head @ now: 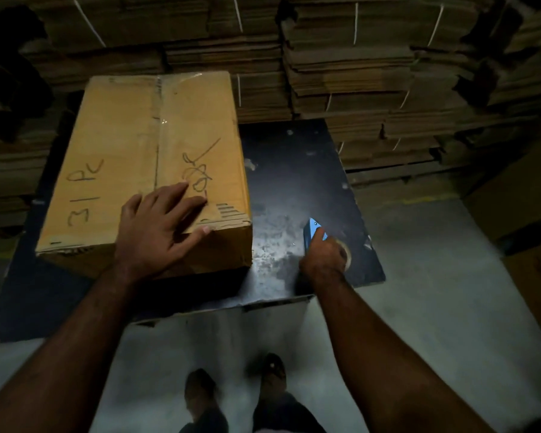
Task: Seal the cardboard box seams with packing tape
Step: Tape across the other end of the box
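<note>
Currently the cardboard box (144, 170) sits on the left part of a dark desk (297, 189), flaps closed, clear tape (160, 120) already along the centre seam, marker scribbles on top. Left hand (156, 232) lies flat on the box's near right corner, fingers (181, 190) spread and straight, thumb over the edge. Right hand (324, 256) is on the desk just right of the box, fingers curled round a blue tape dispenser (313, 232) with the tape roll (345, 253) partly hidden behind it. Bundled flat cardboard stacks (341, 57) behind; feet on the grey floor (419, 307) below
</note>
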{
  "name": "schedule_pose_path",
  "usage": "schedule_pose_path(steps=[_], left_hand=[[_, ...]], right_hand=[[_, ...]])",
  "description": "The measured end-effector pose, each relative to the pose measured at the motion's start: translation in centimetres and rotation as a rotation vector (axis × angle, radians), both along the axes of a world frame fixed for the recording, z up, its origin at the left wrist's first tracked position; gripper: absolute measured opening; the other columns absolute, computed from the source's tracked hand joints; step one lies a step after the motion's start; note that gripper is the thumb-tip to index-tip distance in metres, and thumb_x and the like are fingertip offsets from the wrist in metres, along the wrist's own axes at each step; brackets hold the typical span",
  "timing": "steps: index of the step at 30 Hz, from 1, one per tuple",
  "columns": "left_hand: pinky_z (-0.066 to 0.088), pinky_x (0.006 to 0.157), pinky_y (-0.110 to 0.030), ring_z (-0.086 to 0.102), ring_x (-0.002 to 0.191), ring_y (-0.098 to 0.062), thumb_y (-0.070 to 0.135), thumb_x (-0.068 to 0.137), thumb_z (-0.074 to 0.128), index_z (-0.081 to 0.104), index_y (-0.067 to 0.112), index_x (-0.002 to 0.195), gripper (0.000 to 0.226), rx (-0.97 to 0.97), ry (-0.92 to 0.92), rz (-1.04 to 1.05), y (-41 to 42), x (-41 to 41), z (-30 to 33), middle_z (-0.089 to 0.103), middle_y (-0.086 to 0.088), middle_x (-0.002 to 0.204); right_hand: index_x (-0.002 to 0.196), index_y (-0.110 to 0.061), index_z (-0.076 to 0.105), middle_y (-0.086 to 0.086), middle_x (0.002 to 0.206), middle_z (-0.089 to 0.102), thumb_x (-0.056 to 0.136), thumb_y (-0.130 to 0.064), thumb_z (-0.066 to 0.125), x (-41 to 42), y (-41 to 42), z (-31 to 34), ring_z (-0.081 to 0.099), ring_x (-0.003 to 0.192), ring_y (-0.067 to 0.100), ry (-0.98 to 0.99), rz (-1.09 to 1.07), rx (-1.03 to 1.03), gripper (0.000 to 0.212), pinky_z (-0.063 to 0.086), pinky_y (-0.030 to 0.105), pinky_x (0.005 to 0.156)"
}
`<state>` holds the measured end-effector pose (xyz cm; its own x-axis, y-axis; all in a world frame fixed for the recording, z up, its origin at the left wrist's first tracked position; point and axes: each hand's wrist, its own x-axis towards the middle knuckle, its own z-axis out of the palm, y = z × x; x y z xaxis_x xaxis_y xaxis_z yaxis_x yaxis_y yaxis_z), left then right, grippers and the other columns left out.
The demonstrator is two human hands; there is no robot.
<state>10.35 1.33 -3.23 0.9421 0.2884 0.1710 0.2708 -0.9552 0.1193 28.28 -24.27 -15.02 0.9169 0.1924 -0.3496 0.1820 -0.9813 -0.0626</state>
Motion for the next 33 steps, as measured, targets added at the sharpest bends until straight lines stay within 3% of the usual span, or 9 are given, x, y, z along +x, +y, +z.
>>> schedule_pose_path(steps=[5,10,13,16,19,25,28,30,33], left_hand=[[0.030,0.105,-0.054,0.048,0.128,-0.025,0.067,0.088,0.038,0.055,0.037,0.133,0.056,-0.037,0.015,0.073,-1.8,0.1,0.0,0.049,0.002,0.145],[0.038,0.098,-0.054,0.052,0.119,-0.028,0.066,0.085,0.039,0.056,0.034,0.127,0.055,-0.098,0.068,0.174,-3.1,0.5,1.2,0.053,-0.001,0.132],[0.045,0.088,-0.048,0.054,0.108,-0.029,0.058,0.087,0.051,0.060,0.026,0.118,0.046,-0.117,0.095,0.238,-4.3,0.2,1.8,0.054,-0.007,0.116],[0.049,0.077,-0.035,0.062,0.095,-0.026,0.043,0.089,0.067,0.070,0.017,0.102,0.028,-0.355,0.005,0.260,-5.7,0.7,3.9,0.061,-0.006,0.100],[0.043,0.066,-0.024,0.065,0.080,-0.015,0.040,0.093,0.066,0.074,0.013,0.090,0.028,-0.608,-0.176,0.255,-7.1,0.9,6.5,0.072,-0.001,0.086],[0.051,0.063,-0.026,0.070,0.070,-0.019,0.044,0.099,0.055,0.075,0.008,0.087,0.043,-1.166,-0.297,0.371,-7.9,-1.2,11.8,0.076,-0.010,0.084],[0.047,0.051,-0.023,0.065,0.058,-0.021,0.042,0.101,0.050,0.073,-0.003,0.085,0.053,-1.402,-0.285,0.458,-7.0,-4.0,13.5,0.073,-0.017,0.076],[0.047,0.048,-0.023,0.063,0.054,-0.020,0.045,0.101,0.048,0.072,-0.005,0.085,0.057,-1.467,-0.274,0.482,-5.9,-6.4,13.9,0.071,-0.016,0.071],[0.047,0.050,-0.026,0.064,0.054,-0.020,0.051,0.098,0.051,0.072,-0.001,0.083,0.057,-1.506,-0.288,0.539,-3.9,-9.6,14.1,0.071,-0.012,0.068]], right_hand=[[0.156,-0.014,0.003,0.018,0.135,0.054,0.085,-0.020,0.070,0.6,-1.3,-1.4,0.054,0.123,0.033,0.126,-0.019,0.098,0.098,0.044,0.040,0.098],[0.135,-0.010,0.043,0.019,0.123,0.060,0.085,-0.009,0.059,2.2,-2.3,2.5,0.060,0.110,0.036,0.181,-0.198,0.611,0.053,0.045,0.033,0.084],[0.120,-0.018,0.060,0.008,0.115,0.067,0.077,-0.016,0.052,2.0,-2.5,6.6,0.062,0.099,0.029,0.246,-0.313,0.890,0.045,0.043,0.028,0.074],[0.094,-0.020,0.067,0.004,0.096,0.068,0.057,-0.035,0.055,1.3,-2.2,11.3,0.060,0.082,0.021,0.316,-0.427,1.202,0.041,0.043,0.029,0.067],[0.098,-0.021,0.071,0.001,0.084,0.068,0.080,-0.049,0.063,-0.6,-1.4,15.9,0.063,0.073,0.017,0.364,-0.458,1.403,0.035,0.047,0.031,0.065],[0.080,-0.011,0.070,0.002,0.050,0.055,0.100,-0.039,0.051,-6.8,1.8,20.4,0.050,0.040,0.013,0.633,-0.393,1.460,0.039,0.040,0.023,0.039],[0.067,-0.012,0.077,0.004,0.056,0.064,0.097,-0.033,0.052,-10.4,4.1,21.1,0.055,0.046,0.015,0.705,-0.294,1.454,0.045,0.045,0.024,0.047],[0.076,-0.012,0.081,0.010,0.071,0.067,0.091,-0.037,0.059,-12.6,6.0,21.1,0.056,0.057,0.021,0.740,-0.238,1.397,0.037,0.046,0.031,0.060],[0.091,-0.010,0.080,0.014,0.075,0.066,0.083,-0.042,0.063,-15.1,8.6,20.8,0.056,0.056,0.024,0.752,-0.166,1.307,0.037,0.046,0.032,0.056]])
